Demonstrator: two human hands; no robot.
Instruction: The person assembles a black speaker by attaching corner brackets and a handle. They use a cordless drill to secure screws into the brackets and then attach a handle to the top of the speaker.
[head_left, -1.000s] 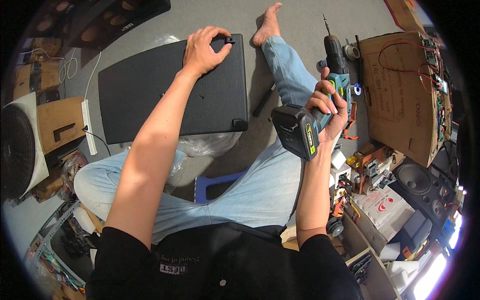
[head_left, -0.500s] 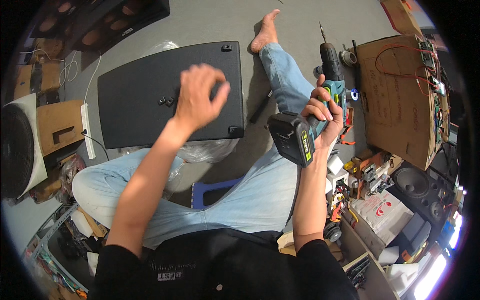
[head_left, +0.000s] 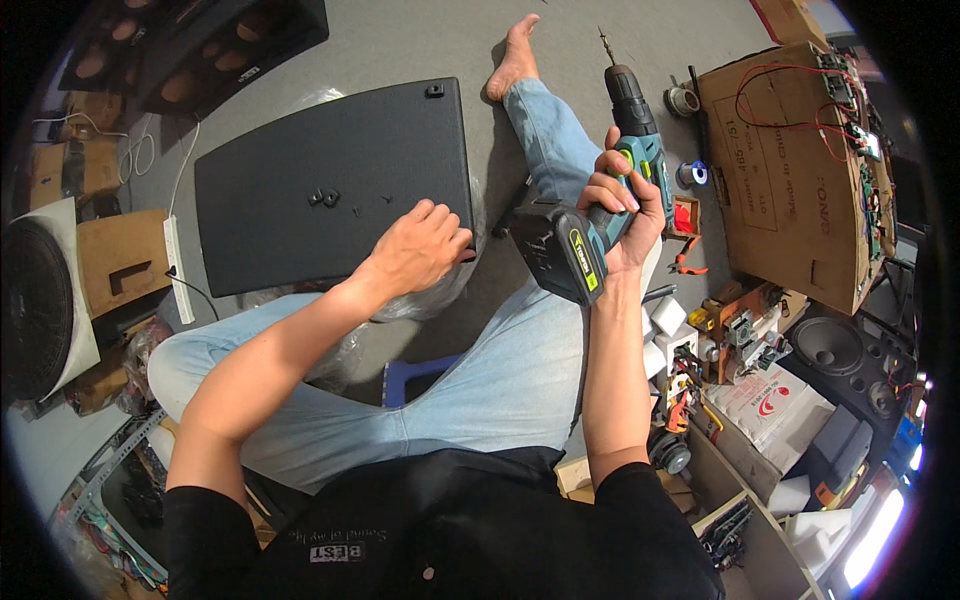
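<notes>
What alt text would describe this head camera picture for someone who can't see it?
A bare right hand grips a cordless drill pointing forward, while the left hand is at the near right corner of a large black box. Small black pieces lie on the box; a cardboard box and a loudspeaker are at right.

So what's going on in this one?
The person's right hand grips a cordless drill, its bit pointing away. The left hand is at the near right corner of a large black piece. A small black fitting sits at the far right corner; two similar fittings lie near the middle.
</notes>
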